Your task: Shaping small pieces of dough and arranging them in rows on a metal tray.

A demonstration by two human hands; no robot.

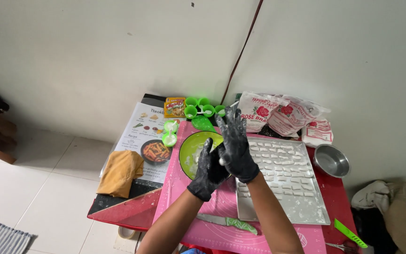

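over a pink mat (222,207) on the worktop (339,197), left hand (208,171) and right hand (235,143), black-gloved, press together, rolling a white dough piece (222,161).

A single head-worn camera looked steeply down and forward from above the near edge of the small table (118,214), close enough that the forearms entered from the bottom of the frame. It faced the white wall (95,51) behind the table's far edge, with tiled floor (34,188) showing at left.
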